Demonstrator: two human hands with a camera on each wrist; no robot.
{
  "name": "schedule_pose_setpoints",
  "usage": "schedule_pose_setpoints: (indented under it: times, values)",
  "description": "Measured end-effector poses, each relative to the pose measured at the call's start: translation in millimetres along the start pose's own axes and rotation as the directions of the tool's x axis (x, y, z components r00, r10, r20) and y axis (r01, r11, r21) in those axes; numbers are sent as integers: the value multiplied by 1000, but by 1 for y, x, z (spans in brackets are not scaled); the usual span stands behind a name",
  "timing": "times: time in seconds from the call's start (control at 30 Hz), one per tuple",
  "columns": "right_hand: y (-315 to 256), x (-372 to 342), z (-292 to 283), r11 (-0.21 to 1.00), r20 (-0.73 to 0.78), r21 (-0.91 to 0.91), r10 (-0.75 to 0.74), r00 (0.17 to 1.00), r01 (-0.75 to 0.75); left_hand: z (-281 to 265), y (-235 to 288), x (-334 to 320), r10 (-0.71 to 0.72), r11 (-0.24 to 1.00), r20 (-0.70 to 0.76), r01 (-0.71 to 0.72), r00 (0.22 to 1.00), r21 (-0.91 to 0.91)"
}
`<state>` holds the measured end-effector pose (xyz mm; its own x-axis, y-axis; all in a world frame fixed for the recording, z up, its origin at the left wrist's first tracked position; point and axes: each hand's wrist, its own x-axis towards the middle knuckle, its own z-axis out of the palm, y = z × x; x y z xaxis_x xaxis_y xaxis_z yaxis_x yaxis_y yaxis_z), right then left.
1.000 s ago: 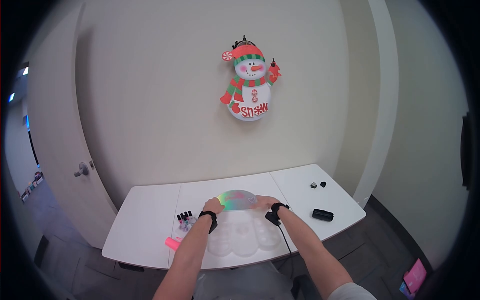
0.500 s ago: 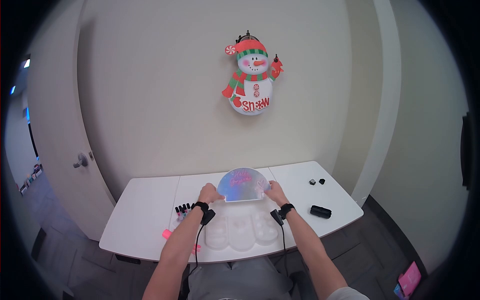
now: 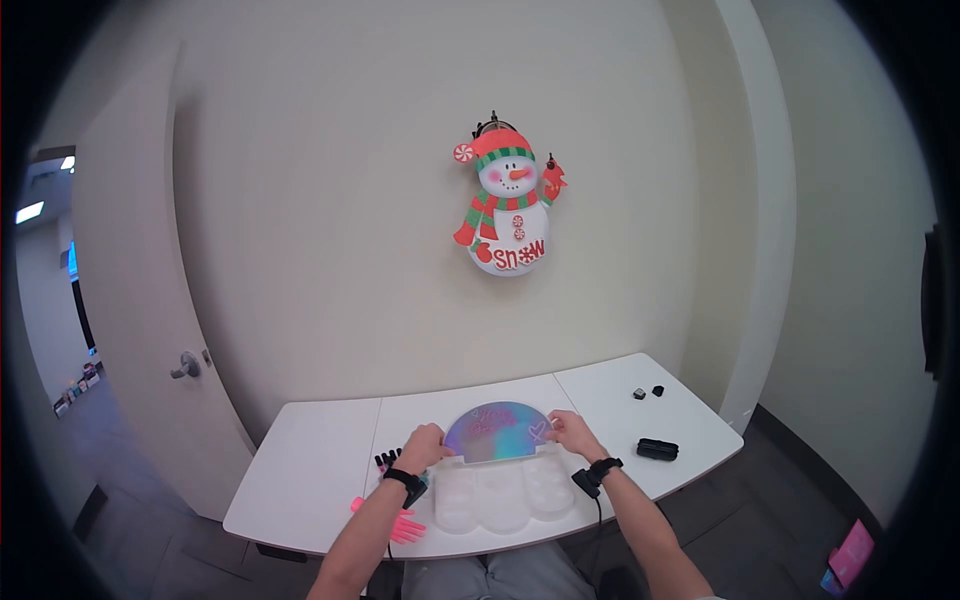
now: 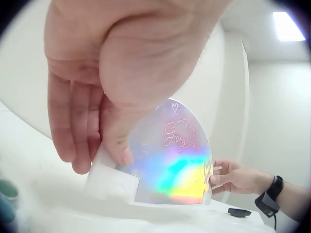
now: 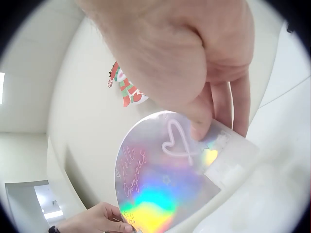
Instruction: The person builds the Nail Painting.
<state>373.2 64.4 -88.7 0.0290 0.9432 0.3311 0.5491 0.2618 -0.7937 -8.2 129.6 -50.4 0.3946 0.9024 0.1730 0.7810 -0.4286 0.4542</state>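
A shiny holographic half-round panel [image 3: 498, 432] with pink lettering and a heart stands upright at the back of a clear white compartment tray [image 3: 500, 497]. My left hand [image 3: 425, 449] pinches its left edge, thumb on the front face [image 4: 170, 160] and fingers behind. My right hand [image 3: 575, 434] pinches the right edge, its thumb near the heart in the right wrist view [image 5: 177, 141]. In both wrist views the panel's lower corner meets a whitish translucent piece. Whether the panel is seated in the tray I cannot tell.
Black-capped bottles [image 3: 386, 461] and a pink hand-shaped thing [image 3: 405, 527] lie left of the tray on the white table [image 3: 300, 480]. On the right are a black case [image 3: 657, 449] and two small dark items [image 3: 639, 394]. A snowman decoration [image 3: 510, 215] hangs on the wall.
The panel has gone from tilted back to more upright, with both hands still at its edges. The head view has shifted, and the pink hand-shaped thing shows more fully.
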Motion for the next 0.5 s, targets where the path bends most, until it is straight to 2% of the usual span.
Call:
schedule_pose_setpoints:
  times: [0.1, 0.2, 0.27, 0.4, 0.47, 0.5]
  values:
    - [9, -1, 1, 999, 15, 7, 33, 999, -33, 0, 0, -4, -31, 1000, 61, 31, 998, 2]
    - [6, -4, -4, 1000, 46, -10, -8, 999, 8, -1, 0, -15, -42, 999, 78, 41, 996, 17]
    - [4, -9, -3, 996, 113, -64, -46, 993, 54, 2, -2, -21, 9, 996, 16, -10, 1000, 84]
    - [0, -13, 0, 995, 116, -92, -29, 993, 39, 6, -4, -23, -15, 991, 22, 12, 1000, 130]
    - [0, -19, 1, 979, 111, -163, -109, 988, 126, 10, -11, -24, 65, 987, 33, -69, 997, 142]
    - [4, -19, 2, 979, 115, -161, -106, 988, 123, 15, -14, -25, 61, 988, 37, -65, 997, 140]
